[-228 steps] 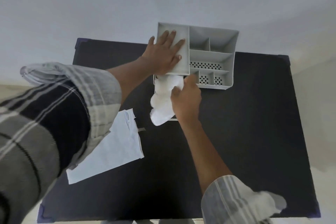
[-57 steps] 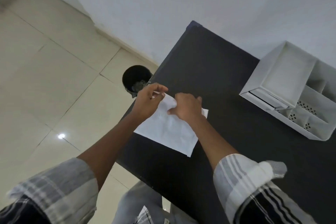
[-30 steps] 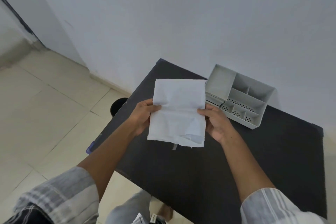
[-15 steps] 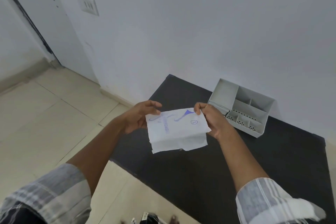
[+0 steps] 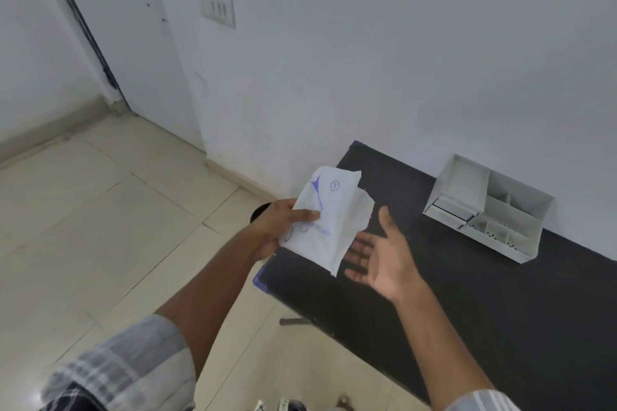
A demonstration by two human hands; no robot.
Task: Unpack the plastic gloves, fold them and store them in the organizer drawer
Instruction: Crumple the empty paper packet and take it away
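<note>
My left hand (image 5: 278,227) grips a white glove packet (image 5: 330,220) with blue print, held in the air over the left end of the black table (image 5: 467,294). My right hand (image 5: 380,255) is open, palm up, just right of the packet and apart from it. The grey organizer (image 5: 487,207) stands at the table's far edge against the wall, and its drawer on the left front looks pushed in.
A dark round bin (image 5: 258,210) on the floor shows partly behind my left hand, beside the table's left end. Beige floor tiles spread to the left. A white wall with a switch plate (image 5: 217,9) rises behind the table.
My right hand has let go of the packet and opened; the left hand alone holds it, turned more upright. The view has swung left and up, away from the table.
</note>
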